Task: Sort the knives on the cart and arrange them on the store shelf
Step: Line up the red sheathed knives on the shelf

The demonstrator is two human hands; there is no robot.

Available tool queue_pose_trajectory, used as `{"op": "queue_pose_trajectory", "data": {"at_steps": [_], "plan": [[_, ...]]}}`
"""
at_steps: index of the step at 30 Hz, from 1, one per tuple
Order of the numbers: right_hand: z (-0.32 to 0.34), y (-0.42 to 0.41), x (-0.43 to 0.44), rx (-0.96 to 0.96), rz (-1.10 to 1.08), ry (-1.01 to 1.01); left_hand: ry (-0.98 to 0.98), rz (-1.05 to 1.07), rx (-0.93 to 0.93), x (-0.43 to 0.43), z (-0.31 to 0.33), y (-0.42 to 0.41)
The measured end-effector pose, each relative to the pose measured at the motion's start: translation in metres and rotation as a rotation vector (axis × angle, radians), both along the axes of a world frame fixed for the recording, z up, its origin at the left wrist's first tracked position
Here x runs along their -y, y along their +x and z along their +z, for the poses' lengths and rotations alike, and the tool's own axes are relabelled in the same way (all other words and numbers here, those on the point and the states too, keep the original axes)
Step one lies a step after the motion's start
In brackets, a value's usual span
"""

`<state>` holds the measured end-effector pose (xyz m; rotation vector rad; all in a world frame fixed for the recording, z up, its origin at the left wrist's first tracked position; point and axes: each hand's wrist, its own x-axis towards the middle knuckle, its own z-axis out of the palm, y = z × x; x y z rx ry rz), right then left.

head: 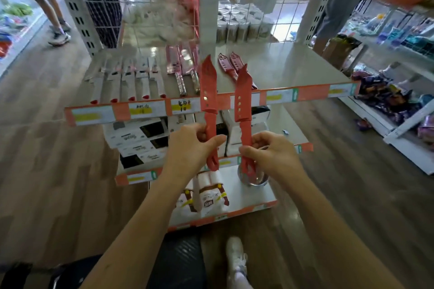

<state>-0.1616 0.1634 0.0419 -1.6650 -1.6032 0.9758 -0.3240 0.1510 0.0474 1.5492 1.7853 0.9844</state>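
Observation:
My left hand (190, 145) grips the handle of a red sheathed knife (208, 87), held upright in front of the top shelf (293, 70). My right hand (270, 151) grips a second red sheathed knife (244, 98), also blade up, just to the right of the first. On the shelf behind them lie two more red sheathed knives (229, 65). To their left lie pink-packaged knives (180, 65), and further left a row of white-boxed knives (131, 77).
The shelf's right half is bare metal. Lower shelves hold white boxes (138, 138), bagged goods (206, 197) and a metal bowl (256, 179). People stand behind the shelf at left and right. Another rack (399, 58) stands at the right. A dark cart edge (178, 263) is below.

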Motion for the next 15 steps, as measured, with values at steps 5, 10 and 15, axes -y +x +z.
{"op": "queue_pose_trajectory", "data": {"at_steps": [5,10,15], "plan": [[0.001,0.017,-0.058,-0.054,0.003,-0.006,0.037,0.008,0.018,-0.049,0.003,0.017],[0.012,0.04,-0.122,-0.096,0.041,-0.024,0.046,0.058,0.066,-0.098,0.011,0.036],[0.019,0.059,-0.175,-0.098,0.071,-0.085,0.03,0.092,0.082,-0.141,0.021,0.054]]}}
